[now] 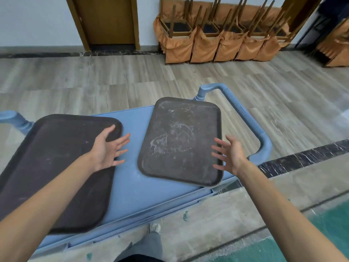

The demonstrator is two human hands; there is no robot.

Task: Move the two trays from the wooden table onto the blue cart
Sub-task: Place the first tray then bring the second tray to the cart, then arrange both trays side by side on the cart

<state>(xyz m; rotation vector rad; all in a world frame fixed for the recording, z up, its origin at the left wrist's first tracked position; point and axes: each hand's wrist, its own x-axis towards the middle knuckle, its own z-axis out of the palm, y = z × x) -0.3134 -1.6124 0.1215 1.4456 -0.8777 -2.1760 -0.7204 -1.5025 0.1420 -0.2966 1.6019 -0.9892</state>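
Both trays (181, 140) lie unmarked on the blue cart (132, 178), hands (107, 148) spread wide, holding nothing

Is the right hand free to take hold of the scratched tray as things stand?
Probably yes. The right hand is open and empty at the near right edge of the scratched tray, its fingertips over the rim, and nothing lies between them.

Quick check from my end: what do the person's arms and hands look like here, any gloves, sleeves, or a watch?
Both arms are bare from the bottom frame edge to the fingertips: no sleeves show. The left hand and the right hand wear no gloves, and no rings, watch or wristband show on the sides facing the camera. No markings or bandages show on the forearms either.
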